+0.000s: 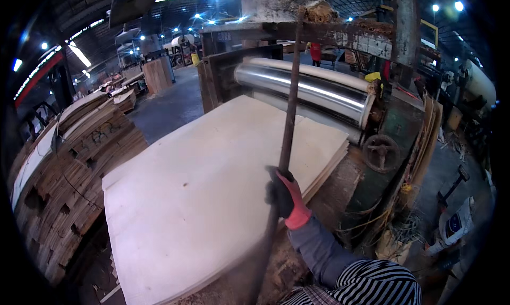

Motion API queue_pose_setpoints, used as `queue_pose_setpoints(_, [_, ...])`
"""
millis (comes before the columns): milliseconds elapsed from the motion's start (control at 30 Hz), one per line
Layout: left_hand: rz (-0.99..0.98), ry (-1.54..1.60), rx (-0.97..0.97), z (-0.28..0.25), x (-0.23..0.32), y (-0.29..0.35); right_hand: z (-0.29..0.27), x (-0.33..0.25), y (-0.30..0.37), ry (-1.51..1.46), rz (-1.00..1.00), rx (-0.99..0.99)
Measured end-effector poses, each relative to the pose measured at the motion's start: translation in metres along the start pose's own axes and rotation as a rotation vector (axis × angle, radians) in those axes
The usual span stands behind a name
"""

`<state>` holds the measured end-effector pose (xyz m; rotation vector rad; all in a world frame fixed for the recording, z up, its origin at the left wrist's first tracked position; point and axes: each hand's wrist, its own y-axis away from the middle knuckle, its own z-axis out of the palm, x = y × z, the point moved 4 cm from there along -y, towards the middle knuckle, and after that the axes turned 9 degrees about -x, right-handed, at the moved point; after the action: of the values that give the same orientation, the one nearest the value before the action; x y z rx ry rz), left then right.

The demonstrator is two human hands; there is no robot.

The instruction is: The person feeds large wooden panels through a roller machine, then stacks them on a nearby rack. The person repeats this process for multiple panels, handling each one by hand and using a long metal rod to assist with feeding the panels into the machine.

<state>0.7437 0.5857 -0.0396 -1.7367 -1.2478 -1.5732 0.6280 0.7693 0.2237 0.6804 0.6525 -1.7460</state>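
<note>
My right hand (287,196), in a black and red work glove, is wrapped round a long dark pole (292,103). The pole slants upright in front of me, its upper end reaching past the machine's top beam; its lower part is blurred. Behind and beside it lies a stack of large pale wood veneer sheets (196,183). The far edge of the stack sits close to the shiny metal roller (303,87) of a roller machine. My left hand is not in view.
A rusty handwheel (381,153) is on the machine's green side (398,124). Rough board stacks (79,161) stand at left. A white bucket-like container (457,222) and a dark long-handled tool (453,185) are at right. A person in red (315,52) stands beyond the machine.
</note>
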Motion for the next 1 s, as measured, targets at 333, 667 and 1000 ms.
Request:
queue_pose_setpoints(333, [-0.198, 0.009, 0.125, -0.030, -0.009, -0.014, -0.016, -0.022, -0.009, -0.066, 0.038, -0.057])
queue_pose_setpoints(667, [-0.255, 0.034, 0.169, -0.036, -0.034, 0.011, -0.008, -0.079, -0.050, 0.030, -0.107, -0.137])
queue_pose_setpoints(1000, [0.074, 0.155, -0.010, -0.020, -0.025, -0.013, -0.036, -0.138, -0.096, 0.092, -0.189, -0.096])
